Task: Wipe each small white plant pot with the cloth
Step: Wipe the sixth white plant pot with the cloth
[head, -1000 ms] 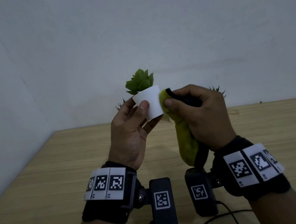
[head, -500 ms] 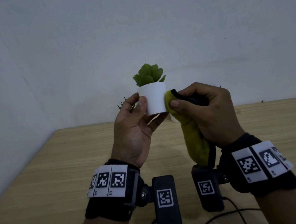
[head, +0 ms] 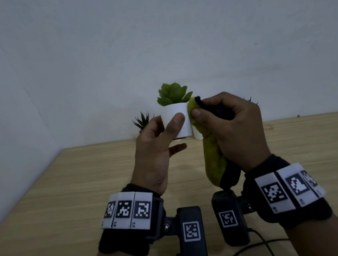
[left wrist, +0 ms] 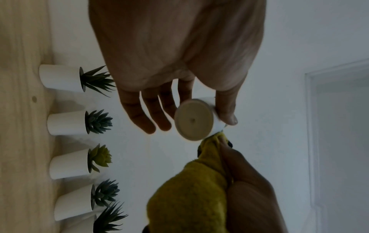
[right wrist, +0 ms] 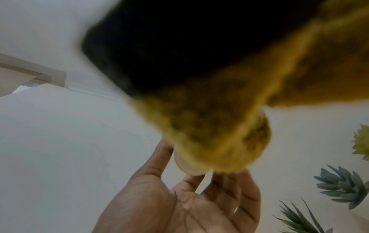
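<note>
A small white plant pot (head: 176, 120) with a light green succulent (head: 173, 94) is lifted above the table, upright. My left hand (head: 156, 151) pinches it between thumb and fingertips; its round tan base (left wrist: 193, 119) shows in the left wrist view. My right hand (head: 231, 128) grips a yellow-green cloth (head: 211, 154) with a black edge and presses its top fold against the pot's right side. The cloth (right wrist: 209, 129) fills the right wrist view, blurred, with the left hand (right wrist: 191, 201) below it.
Several more white pots with succulents (left wrist: 67, 123) stand in a row along the wall at the back of the wooden table (head: 65, 195). A spiky dark plant (head: 142, 120) shows behind my left hand. Black cables (head: 255, 251) lie near the front edge.
The pot has gone from tilted left to upright and shifted a little right and up. The right hand with the cloth stays against its right side, following it.
</note>
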Available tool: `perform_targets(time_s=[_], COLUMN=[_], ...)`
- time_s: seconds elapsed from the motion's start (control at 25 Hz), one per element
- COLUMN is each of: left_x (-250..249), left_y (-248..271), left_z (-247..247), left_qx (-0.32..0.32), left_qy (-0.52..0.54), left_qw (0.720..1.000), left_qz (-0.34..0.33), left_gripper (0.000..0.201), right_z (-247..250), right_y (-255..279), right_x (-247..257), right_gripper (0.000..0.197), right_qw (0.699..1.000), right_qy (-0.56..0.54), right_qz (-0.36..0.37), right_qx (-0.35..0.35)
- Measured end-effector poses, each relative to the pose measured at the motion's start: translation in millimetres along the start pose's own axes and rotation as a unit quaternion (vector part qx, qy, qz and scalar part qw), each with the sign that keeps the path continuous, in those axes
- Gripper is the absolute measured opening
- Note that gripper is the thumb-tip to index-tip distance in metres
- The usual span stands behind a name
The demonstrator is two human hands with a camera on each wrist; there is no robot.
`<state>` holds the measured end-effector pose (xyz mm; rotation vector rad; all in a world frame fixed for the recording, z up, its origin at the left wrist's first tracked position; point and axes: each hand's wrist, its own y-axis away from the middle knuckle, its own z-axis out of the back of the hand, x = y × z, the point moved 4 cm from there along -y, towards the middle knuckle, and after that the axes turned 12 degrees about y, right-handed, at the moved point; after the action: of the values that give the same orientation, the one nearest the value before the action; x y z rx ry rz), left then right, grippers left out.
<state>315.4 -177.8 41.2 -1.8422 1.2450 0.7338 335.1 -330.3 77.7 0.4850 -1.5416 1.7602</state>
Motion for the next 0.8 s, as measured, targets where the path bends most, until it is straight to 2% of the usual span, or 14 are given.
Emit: perform_targets(time_s=[0.08,0.2,0.36,0.48,0.56,0.64,0.8], left_x=[-0.4,-3.0,-7.0,-8.2,-7.8,-7.3,-6.9], left_y=[-1.0,-3.9,-3.3,-3.7,-3.6,-3.9,-3.8], left_z=[3.9,8.3,7.8,8.6,6.2,4.4,5.2], left_qx=[-0.005,-0.02,-0.039,-0.037,-0.012,0.002,0.01], left_qy=[0.027,0.067,0.094,0.113,0.115,0.126,0.139], left_qw=[1.0,0.998,0.994,0.992,0.993,0.992,0.99], left_qz=[-0.003,-0.012,-0.036,-0.042,-0.034,-0.028,-0.017], left_gripper=[0.045,0.05,0.07,0.047,0.039,0.042,0.047], right_z=[-2.0,-7.4,-4.6,-6.2,-5.9,-3.8,-3.7], right_y=[0.5,4.6,2.5,4.2,4.1,1.7,1.8], right_x=[0.7,7.8,4.6,8.6,7.9,3.3,5.2], right_gripper=[0.01,0.011,0.01,0.011,0.011,0.009,0.01], right_qw=[1.0,0.997,0.999,0.997,0.998,1.0,0.998], right_qy=[-0.003,-0.012,-0.029,-0.019,-0.024,-0.021,-0.024], right_qz=[-0.006,0.019,-0.002,0.02,0.02,0.001,0.013], right_qx=[0.026,0.069,0.02,0.07,0.047,0.013,0.061])
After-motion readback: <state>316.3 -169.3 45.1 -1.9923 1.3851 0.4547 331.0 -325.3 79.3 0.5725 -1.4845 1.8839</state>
